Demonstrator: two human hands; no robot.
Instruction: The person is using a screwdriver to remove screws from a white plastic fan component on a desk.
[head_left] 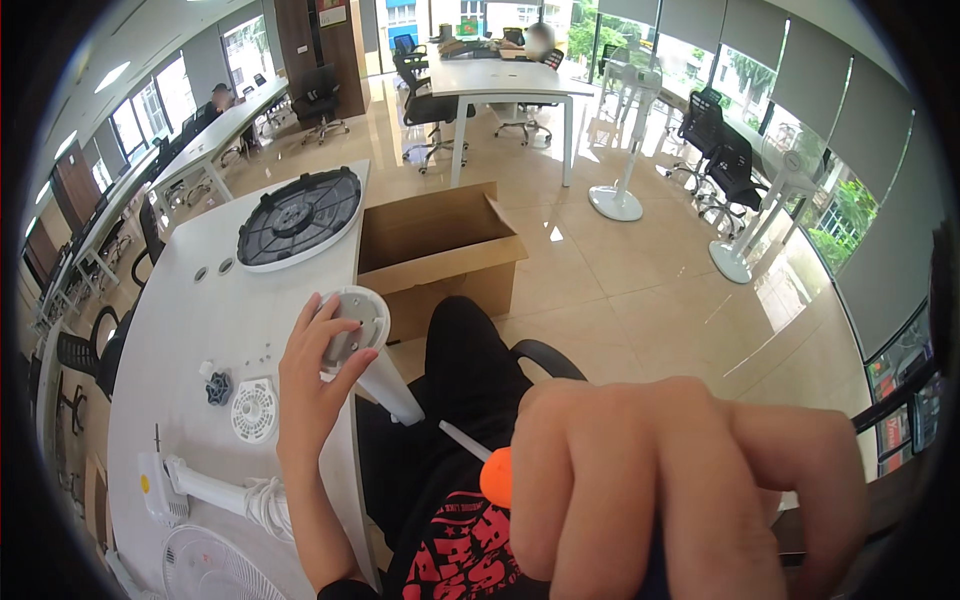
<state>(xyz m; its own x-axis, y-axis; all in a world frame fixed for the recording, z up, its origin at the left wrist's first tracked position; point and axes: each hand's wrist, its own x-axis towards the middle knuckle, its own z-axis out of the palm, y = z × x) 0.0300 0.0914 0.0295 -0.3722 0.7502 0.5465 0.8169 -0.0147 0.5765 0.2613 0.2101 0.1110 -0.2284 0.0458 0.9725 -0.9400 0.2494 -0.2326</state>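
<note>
My left hand [312, 385] grips the wide end of a white fan column [392, 388], with fingers and thumb around its grey recessed face at the table's edge. The column slants down toward my lap. Close to the camera, my right hand [650, 480] is closed on a screwdriver [496, 478]. Its orange part and pale shaft show, the shaft pointing toward the column but apart from it; my fingers hide most of the handle. On the table near my left hand lie a white slotted disc [255, 411], a dark knob [217, 388] and several tiny screws [265, 352].
A round black fan base [300, 215] with a white rim lies at the table's far end. An open cardboard box [440, 295] stands beside the white table [300, 290]. A fan motor unit [160, 488], coiled cord [268, 505] and fan grille [215, 565] lie at the near left.
</note>
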